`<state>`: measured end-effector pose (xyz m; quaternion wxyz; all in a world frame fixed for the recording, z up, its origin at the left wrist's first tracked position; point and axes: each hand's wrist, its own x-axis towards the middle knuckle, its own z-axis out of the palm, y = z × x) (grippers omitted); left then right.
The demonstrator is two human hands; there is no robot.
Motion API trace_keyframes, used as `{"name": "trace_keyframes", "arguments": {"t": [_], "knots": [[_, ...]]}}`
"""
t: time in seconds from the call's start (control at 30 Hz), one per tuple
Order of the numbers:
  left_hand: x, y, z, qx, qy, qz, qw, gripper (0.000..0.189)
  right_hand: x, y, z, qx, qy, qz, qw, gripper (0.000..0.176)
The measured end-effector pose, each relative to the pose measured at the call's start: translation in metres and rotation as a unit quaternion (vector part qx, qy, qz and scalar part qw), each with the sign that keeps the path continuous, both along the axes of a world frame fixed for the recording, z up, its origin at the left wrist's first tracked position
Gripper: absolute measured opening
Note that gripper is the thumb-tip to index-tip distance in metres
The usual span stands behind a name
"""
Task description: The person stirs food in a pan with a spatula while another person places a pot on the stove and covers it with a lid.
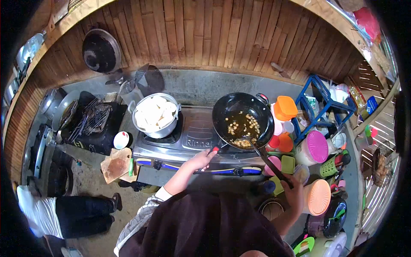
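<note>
A black wok point(220, 122) sits on the right burner of the stove, with small browned pieces point(252, 124) frying in oil. My left hand point(202, 161) is closed round the wok's handle, which points down and left. In my right hand point(294, 190) is the dark handle of a spatula point(274, 168). The spatula's metal end reaches into the wok's near side, touching the pieces. On the left burner stands a silver pot point(159, 133) heaped with white chunks point(155, 112).
Right of the stove crowd plastic tubs, among them an orange-lidded container point(317, 197), and a blue rack point(327, 103). Left are a cutting board point(116, 165) with a green-handled knife point(131, 167), a small bowl point(121, 140) and a charred grill point(92, 120). Another person point(72, 216) is at lower left.
</note>
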<state>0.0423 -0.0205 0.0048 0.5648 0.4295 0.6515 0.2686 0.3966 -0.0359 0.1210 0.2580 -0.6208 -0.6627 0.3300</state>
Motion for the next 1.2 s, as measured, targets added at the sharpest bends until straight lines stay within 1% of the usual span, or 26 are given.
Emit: {"name": "trace_keyframes", "arguments": {"t": [0.03, 0.17, 0.23, 0.27, 0.33, 0.37, 0.43, 0.5, 0.57, 0.67, 0.73, 0.83, 0.93, 0.97, 1.0, 1.07, 1.1, 1.17, 1.2], "knots": [[0.0, 0.001, -0.001, -0.001, 0.0, -0.001, 1.0, 0.05, 0.003, -0.003, 0.003, 0.024, -0.023, -0.003, 0.999, 0.028], [0.0, 0.002, -0.003, 0.002, 0.008, 0.001, 1.0, 0.05, 0.021, -0.008, 0.007, 0.07, -0.014, -0.01, 0.997, 0.031], [0.0, 0.002, -0.001, -0.001, 0.006, -0.002, 1.0, 0.051, 0.023, -0.008, 0.013, 0.139, -0.029, 0.01, 0.99, 0.031], [0.0, 0.002, 0.0, -0.005, 0.006, -0.002, 1.0, 0.052, 0.022, -0.009, 0.019, 0.141, -0.03, 0.007, 0.99, 0.031], [0.0, 0.002, 0.005, -0.005, 0.009, -0.007, 1.0, 0.052, 0.018, -0.011, 0.032, 0.084, -0.03, -0.008, 0.996, 0.031], [0.0, 0.001, 0.007, -0.006, 0.013, -0.009, 1.0, 0.053, 0.015, -0.011, 0.033, 0.085, -0.031, -0.011, 0.996, 0.031], [-0.001, 0.003, 0.004, -0.004, 0.016, -0.012, 1.0, 0.053, 0.011, -0.011, 0.033, 0.081, -0.096, -0.003, 0.992, 0.03], [-0.002, 0.003, 0.003, -0.004, 0.019, -0.012, 1.0, 0.054, 0.008, -0.01, 0.029, 0.085, -0.1, 0.0, 0.991, 0.03], [-0.001, 0.003, 0.006, -0.007, 0.017, -0.008, 1.0, 0.052, 0.003, -0.008, 0.023, 0.088, -0.105, 0.003, 0.991, 0.029], [-0.003, 0.004, -0.002, -0.001, 0.014, -0.011, 1.0, 0.049, -0.005, 0.001, 0.003, 0.096, -0.079, 0.026, 0.992, 0.028], [-0.003, 0.004, 0.0, 0.0, 0.018, -0.013, 1.0, 0.05, -0.01, 0.007, -0.012, 0.126, -0.085, 0.035, 0.988, 0.029], [-0.002, 0.004, 0.001, 0.006, 0.021, -0.011, 1.0, 0.05, -0.03, 0.012, -0.013, 0.107, -0.07, 0.033, 0.991, 0.029], [-0.004, 0.006, -0.006, 0.018, 0.02, -0.014, 1.0, 0.049, -0.039, 0.028, -0.043, 0.114, -0.044, 0.015, 0.992, 0.028], [-0.005, 0.007, -0.008, 0.024, 0.021, -0.02, 0.999, 0.049, -0.041, 0.035, -0.056, 0.143, -0.039, 0.02, 0.989, 0.027], [-0.005, 0.007, -0.008, 0.024, 0.02, -0.02, 0.999, 0.049, -0.042, 0.046, -0.074, 0.143, -0.039, 0.02, 0.989, 0.027], [-0.005, 0.007, -0.007, 0.019, 0.025, -0.016, 0.999, 0.05, -0.042, 0.064, -0.101, 0.235, -0.033, 0.051, 0.97, 0.027], [-0.005, 0.007, -0.007, 0.019, 0.024, -0.016, 0.999, 0.05, -0.046, 0.066, -0.099, 0.234, -0.034, 0.051, 0.97, 0.027], [-0.005, 0.007, -0.008, 0.017, 0.025, -0.015, 0.999, 0.049, -0.062, 0.072, -0.093, 0.127, 0.037, 0.018, 0.991, 0.028], [-0.005, 0.008, -0.009, 0.017, 0.024, -0.014, 0.999, 0.049, -0.068, 0.075, -0.09, 0.127, 0.036, 0.019, 0.991, 0.028]]}}
